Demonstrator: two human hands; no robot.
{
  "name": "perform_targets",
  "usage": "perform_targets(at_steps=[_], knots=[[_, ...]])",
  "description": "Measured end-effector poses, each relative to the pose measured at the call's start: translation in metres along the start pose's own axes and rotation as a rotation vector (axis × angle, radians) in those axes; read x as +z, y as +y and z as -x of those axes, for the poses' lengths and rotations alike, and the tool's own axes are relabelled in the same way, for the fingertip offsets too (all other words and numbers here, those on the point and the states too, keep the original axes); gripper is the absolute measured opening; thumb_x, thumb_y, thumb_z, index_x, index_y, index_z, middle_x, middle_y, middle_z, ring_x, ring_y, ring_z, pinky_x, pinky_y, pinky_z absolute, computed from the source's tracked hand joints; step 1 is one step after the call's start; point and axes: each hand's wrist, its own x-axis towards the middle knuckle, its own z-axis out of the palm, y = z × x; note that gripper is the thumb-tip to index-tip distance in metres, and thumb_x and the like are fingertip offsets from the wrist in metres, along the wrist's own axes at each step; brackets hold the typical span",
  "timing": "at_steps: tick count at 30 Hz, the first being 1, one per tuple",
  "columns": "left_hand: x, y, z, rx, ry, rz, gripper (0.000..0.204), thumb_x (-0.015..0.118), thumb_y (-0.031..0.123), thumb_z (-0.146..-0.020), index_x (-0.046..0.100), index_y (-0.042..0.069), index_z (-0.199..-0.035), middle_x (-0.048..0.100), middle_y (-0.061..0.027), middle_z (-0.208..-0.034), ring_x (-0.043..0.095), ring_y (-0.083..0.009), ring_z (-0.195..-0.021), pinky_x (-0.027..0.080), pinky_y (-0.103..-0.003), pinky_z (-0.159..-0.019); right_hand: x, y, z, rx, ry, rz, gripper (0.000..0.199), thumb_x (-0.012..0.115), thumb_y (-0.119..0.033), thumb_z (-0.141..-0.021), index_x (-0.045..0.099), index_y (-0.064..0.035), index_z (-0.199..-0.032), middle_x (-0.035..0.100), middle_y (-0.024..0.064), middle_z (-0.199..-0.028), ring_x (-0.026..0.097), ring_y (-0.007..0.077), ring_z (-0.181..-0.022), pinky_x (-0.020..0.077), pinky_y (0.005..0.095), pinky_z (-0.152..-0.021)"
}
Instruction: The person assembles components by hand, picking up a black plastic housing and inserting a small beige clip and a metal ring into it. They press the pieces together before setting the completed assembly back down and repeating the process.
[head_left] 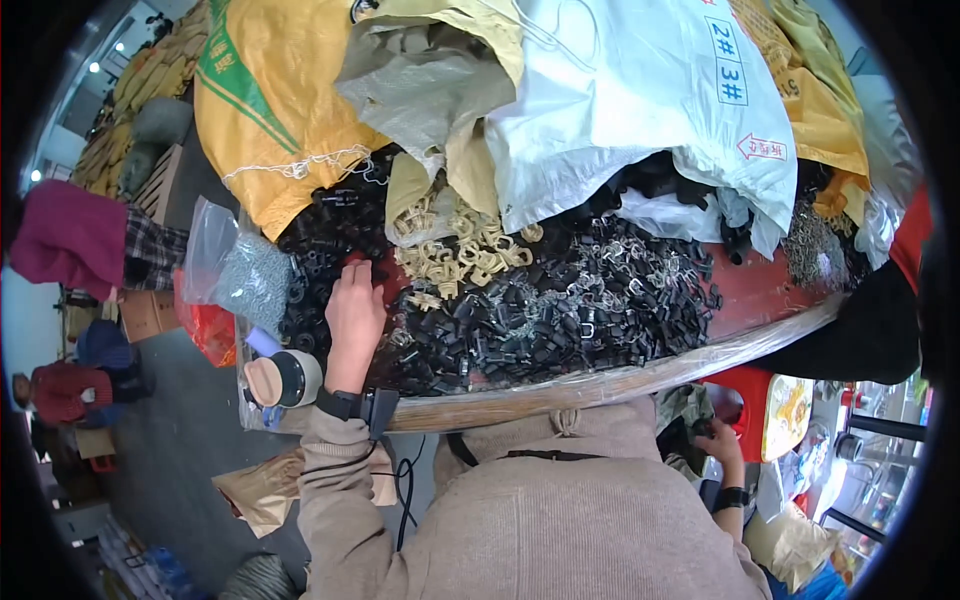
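Note:
My left hand [356,312] is over the table at the left, its fingers a little apart and pointing away from me. Its fingertips touch down beside a heap of black plastic parts [318,235]; I see nothing held in it. To its right lie beige plastic buckles [465,250] and a broad pile of black plastic buckles with metal bits [560,320]. Below the table edge at the right, my right hand [722,442] is curled by a dark green bag [685,420]. Something small and dark is at its fingers, too unclear to name.
A yellow sack [290,90] and a white sack [640,110] lean over the table's far side. At the left stand a lidded cup [290,378] and a clear bag of small grey parts [250,275]. A red stool [750,400] is by my right hand. Another person [70,390] is far left.

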Motion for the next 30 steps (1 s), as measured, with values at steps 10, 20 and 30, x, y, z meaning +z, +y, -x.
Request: perform_targets(at_steps=[10,20,30], knots=[[0.003,0.005,-0.012,-0.010,-0.062,-0.105,0.026,0.057,0.002,-0.065,0.051,-0.001,-0.090,0.052,-0.0148,-0.085,0.055,-0.0296,-0.073,0.045,-0.034,-0.059,-0.036,-0.092,-0.007,-0.180,-0.095,-0.368,0.017,0.057,-0.008,-0.067,0.055,0.0026,-0.080,0.056,0.0090,-0.072,0.054,0.0138,-0.066,0.0414,0.0245,-0.059],[-0.022,0.036,0.008,-0.345,-0.242,1.511,0.020,0.048,0.009,-0.079,0.048,0.003,-0.099,0.054,-0.0097,-0.090,0.055,-0.0218,-0.082,0.047,-0.031,-0.063,-0.051,-0.266,-0.070,-0.893,0.274,-0.070,0.009,0.055,-0.007,-0.069,0.053,-0.0039,-0.077,0.046,0.0101,-0.065,0.049,0.0263,-0.057,0.0384,0.0321,-0.050],[0.006,0.084,0.021,-0.518,-0.733,1.966,0.028,0.054,0.006,-0.074,0.043,0.003,-0.100,0.046,-0.0032,-0.074,0.041,-0.0067,-0.054,0.032,-0.018,-0.043,-0.023,-0.292,-0.104,-0.928,0.378,0.260,0.009,0.051,-0.006,-0.067,0.043,-0.0058,-0.070,0.046,0.0127,-0.067,0.049,0.0321,-0.058,0.0391,0.0394,-0.048]])
